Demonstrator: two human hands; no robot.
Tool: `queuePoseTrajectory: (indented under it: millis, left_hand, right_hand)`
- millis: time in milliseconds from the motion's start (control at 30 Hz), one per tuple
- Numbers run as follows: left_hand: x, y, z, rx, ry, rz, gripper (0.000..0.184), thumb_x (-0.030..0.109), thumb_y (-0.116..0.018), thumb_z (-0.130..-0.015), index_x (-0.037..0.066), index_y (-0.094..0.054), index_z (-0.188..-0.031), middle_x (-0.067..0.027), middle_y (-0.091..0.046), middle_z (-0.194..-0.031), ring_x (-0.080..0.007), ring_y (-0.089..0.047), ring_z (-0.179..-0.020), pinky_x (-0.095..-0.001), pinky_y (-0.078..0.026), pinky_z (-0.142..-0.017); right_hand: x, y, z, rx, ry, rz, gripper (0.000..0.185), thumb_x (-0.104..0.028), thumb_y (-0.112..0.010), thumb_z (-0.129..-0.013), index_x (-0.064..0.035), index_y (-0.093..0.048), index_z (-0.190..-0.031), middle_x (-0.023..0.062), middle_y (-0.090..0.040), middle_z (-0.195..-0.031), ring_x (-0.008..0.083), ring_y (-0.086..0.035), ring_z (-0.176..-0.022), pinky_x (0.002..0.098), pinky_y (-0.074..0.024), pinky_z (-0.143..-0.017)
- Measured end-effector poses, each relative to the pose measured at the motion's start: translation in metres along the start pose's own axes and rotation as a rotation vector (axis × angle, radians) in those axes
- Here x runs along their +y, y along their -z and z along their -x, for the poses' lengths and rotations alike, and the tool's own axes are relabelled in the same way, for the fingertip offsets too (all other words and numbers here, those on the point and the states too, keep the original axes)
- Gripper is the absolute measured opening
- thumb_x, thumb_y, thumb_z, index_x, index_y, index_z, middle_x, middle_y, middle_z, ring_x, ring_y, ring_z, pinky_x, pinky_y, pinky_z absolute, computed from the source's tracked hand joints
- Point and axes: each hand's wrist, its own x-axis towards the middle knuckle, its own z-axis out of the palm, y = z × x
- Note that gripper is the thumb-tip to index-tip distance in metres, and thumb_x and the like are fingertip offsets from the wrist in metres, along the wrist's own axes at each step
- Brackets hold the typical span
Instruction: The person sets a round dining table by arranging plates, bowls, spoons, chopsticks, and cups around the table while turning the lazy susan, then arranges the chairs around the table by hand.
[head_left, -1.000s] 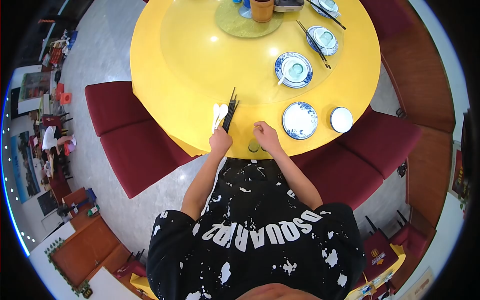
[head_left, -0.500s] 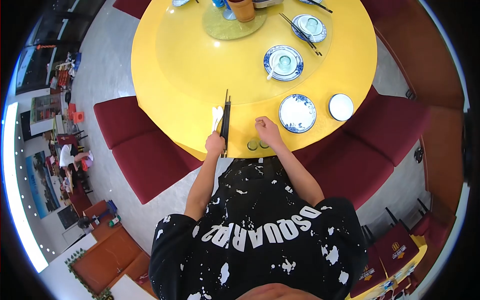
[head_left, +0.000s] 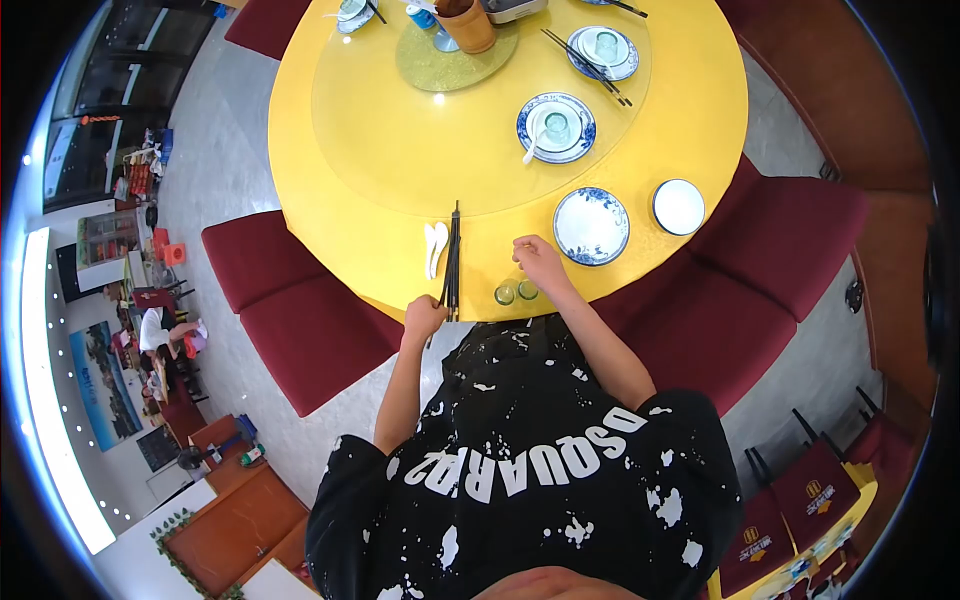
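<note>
My left hand (head_left: pixel 425 316) is closed at the table's near edge. Its fingers grip dark chopsticks, one end poking out below the hand; how many it holds I cannot tell. Right beside it, a bundle of black chopsticks (head_left: pixel 455 260) lies pointing away from me. Two white spoons (head_left: pixel 436 250) rest side by side just left of the bundle. My right hand (head_left: pixel 540 260) hovers over or rests on the table, fingers loosely curled, with nothing visible in them. Two small green glasses (head_left: pixel 515 291) stand by its wrist. Farther right are a blue-patterned plate (head_left: pixel 591 227) and a plain white dish (head_left: pixel 679 207).
A round yellow table (head_left: pixel 390 160) carries a glass turntable with place settings (head_left: pixel 556 128) and a brown pot (head_left: pixel 466 25) on it. Dark red chairs (head_left: pixel 300 310) flank me at left and right (head_left: pixel 740 270). A person (head_left: pixel 160 335) is far off at left.
My left hand has drawn back toward me, off the spoons and bundle, with chopsticks in it. The spoons now lie free. My right hand has barely moved; the view has shifted slightly.
</note>
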Motion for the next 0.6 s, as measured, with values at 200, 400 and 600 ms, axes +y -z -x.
queuePoseTrajectory:
  millis: [200, 400, 600]
  left_hand:
    - [0.001, 0.045, 0.075, -0.372, 0.056, 0.682, 0.015, 0.012, -0.059, -0.09, -0.001, -0.065, -0.086, -0.0052, -0.068, -0.076, -0.0121, -0.065, -0.072, -0.0277, -0.052, -0.07]
    - [0.051, 0.058, 0.102, -0.342, -0.067, 1.124, 0.017, 0.009, -0.056, -0.096, -0.004, -0.059, -0.107, -0.0083, -0.067, -0.092, -0.017, -0.067, -0.081, -0.0314, -0.055, -0.081]
    - [0.104, 0.051, 0.075, -0.433, -0.149, 1.441, 0.03, 0.013, -0.054, -0.1, -0.006, -0.056, -0.124, -0.0138, -0.068, -0.106, -0.0231, -0.07, -0.087, -0.0348, -0.057, -0.081]
  right_hand:
    - [-0.022, -0.034, 0.015, -0.395, -0.1, 0.124, 0.037, -0.029, -0.063, -0.089, 0.0002, -0.064, -0.11, 0.0099, -0.069, -0.092, 0.0178, -0.065, -0.074, 0.0304, -0.052, -0.068]
    - [-0.08, -0.052, 0.062, -0.692, -0.025, 0.013, 0.041, -0.036, -0.058, -0.098, -0.0007, -0.064, -0.118, 0.0051, -0.068, -0.095, 0.0129, -0.063, -0.072, 0.0272, -0.0518, -0.065]
    - [-0.095, -0.033, 0.057, -0.367, 0.198, 0.002, 0.034, -0.033, -0.058, -0.098, 0.0004, -0.065, -0.095, 0.0055, -0.063, -0.073, 0.0125, -0.056, -0.062, 0.0282, -0.0456, -0.06]
